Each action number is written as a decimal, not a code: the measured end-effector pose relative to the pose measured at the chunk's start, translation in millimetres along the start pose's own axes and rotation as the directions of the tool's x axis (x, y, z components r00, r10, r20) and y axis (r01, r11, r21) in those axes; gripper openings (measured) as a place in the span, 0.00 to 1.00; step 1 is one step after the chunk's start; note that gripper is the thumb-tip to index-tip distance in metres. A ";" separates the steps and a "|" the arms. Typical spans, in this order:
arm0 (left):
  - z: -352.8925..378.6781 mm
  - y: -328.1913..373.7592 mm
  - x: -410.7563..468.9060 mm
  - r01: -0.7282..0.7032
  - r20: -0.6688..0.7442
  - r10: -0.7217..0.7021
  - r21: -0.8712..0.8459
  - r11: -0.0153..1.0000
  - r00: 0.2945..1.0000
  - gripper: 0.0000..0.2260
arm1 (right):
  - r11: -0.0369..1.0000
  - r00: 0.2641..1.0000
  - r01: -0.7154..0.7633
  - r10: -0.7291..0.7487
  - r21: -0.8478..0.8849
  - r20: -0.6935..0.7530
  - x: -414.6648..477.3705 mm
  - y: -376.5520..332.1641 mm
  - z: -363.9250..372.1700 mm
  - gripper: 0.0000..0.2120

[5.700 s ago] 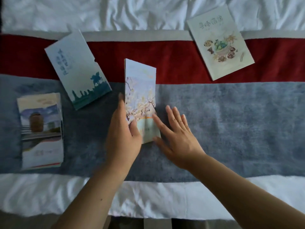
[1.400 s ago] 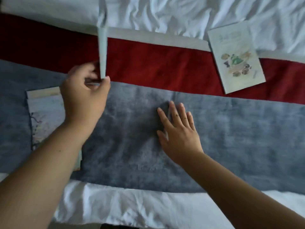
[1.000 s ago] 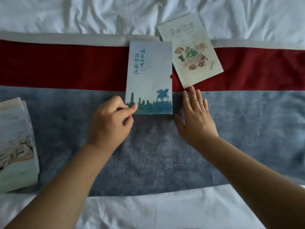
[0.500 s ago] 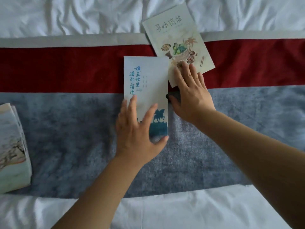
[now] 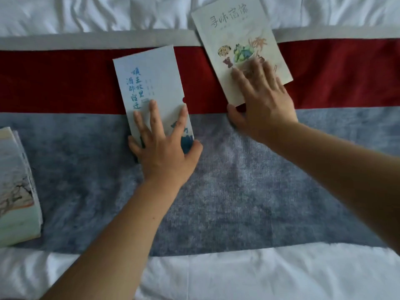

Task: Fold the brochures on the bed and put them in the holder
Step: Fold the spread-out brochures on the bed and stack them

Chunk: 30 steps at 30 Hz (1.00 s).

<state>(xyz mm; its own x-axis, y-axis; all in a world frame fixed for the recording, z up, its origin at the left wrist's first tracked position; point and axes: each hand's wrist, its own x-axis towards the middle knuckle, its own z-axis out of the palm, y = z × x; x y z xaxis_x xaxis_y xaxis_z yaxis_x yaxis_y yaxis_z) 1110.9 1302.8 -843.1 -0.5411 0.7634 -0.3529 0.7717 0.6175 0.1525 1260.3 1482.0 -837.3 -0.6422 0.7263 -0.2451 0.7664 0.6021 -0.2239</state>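
Note:
A pale blue brochure point(image 5: 151, 83) with blue lettering and a dark skyline lies folded across the red and grey bands of the bed runner. My left hand point(image 5: 162, 146) rests flat on its lower half, fingers spread. A cream brochure point(image 5: 236, 31) with food drawings lies tilted at the upper right. My right hand point(image 5: 262, 102) lies flat on its lower part, fingers spread, thumb beside its near edge. At the left edge stands a stack of folded brochures point(image 5: 17, 191), the top one showing branches; whether a holder surrounds them I cannot tell.
The bed runner has a red band point(image 5: 54, 81) and a grey band point(image 5: 238, 202). White bedding point(image 5: 86, 11) lies beyond it, and more white sheet point(image 5: 238, 276) lies on the near side.
My right hand has slid off the blue brochure's edge up onto the cream brochure. The blue brochure has tilted slightly left under my left hand. The two brochures no longer overlap.

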 end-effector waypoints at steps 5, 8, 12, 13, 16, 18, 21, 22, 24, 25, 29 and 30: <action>-7.7 -13.0 3.2 -0.038 0.038 0.039 -0.009 0.999 0.999 0.36 | 0.946 0.966 -0.250 0.257 0.206 -0.008 13.9 13.9 -7.0 0.33; -11.3 -12.6 6.4 -0.045 0.043 0.048 -0.057 0.997 0.998 0.37 | 0.868 0.916 -0.386 0.401 0.311 0.018 26.1 12.2 -16.6 0.36; -16.2 -17.8 12.7 -0.055 0.027 0.059 -0.116 0.992 0.998 0.37 | 0.778 0.851 -0.473 0.525 0.414 -0.015 20.9 -0.2 -18.3 0.37; -17.2 -19.9 14.2 -0.057 0.024 0.060 -0.117 0.992 0.998 0.37 | 0.734 0.833 -0.486 0.553 0.474 -0.003 16.2 -4.7 -17.5 0.38; -18.1 -27.0 16.6 -0.066 0.016 0.069 -0.111 0.992 0.998 0.38 | 0.636 0.798 -0.511 0.602 0.578 0.042 -3.6 -18.4 -12.6 0.43; -17.8 -32.4 15.6 -0.088 0.010 0.090 -0.119 0.989 0.996 0.37 | 0.586 0.770 -0.556 0.630 0.589 0.100 -16.9 -25.9 -9.7 0.44; -17.5 -40.8 12.9 -0.133 -0.026 0.130 -0.170 0.976 0.991 0.34 | 0.566 0.763 -0.585 0.627 0.581 0.158 -37.1 -34.6 -2.9 0.34; -16.5 -42.9 11.7 -0.153 -0.038 0.149 -0.191 0.970 0.988 0.32 | 0.559 0.764 -0.587 0.622 0.586 0.173 -44.0 -38.8 -1.2 0.32; -12.4 -46.0 8.4 -0.185 -0.054 0.177 -0.236 0.954 0.983 0.30 | 0.505 0.755 -0.586 0.625 0.634 0.200 -57.8 -47.9 2.2 0.31; -9.5 -47.3 6.5 -0.195 -0.063 0.185 -0.254 0.947 0.981 0.29 | 0.458 0.746 -0.579 0.632 0.675 0.211 -64.9 -51.7 4.1 0.32; 0.0 -50.7 4.3 -0.213 -0.097 0.193 -0.285 0.935 0.976 0.28 | 0.337 0.714 -0.555 0.663 0.760 0.227 -88.3 -62.9 11.3 0.30; 1.7 -51.6 5.1 -0.218 -0.103 0.197 -0.285 0.933 0.975 0.27 | 0.310 0.704 -0.554 0.669 0.773 0.236 -91.9 -65.2 12.7 0.30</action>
<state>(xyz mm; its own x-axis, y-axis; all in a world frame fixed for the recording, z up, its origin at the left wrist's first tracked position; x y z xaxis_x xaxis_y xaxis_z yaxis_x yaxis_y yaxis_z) 1068.9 1274.6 -854.4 -0.4102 0.8853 -0.2190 0.7433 0.4637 0.4821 1269.1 1371.9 -812.1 0.0572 0.8363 -0.5453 0.5815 -0.4719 -0.6627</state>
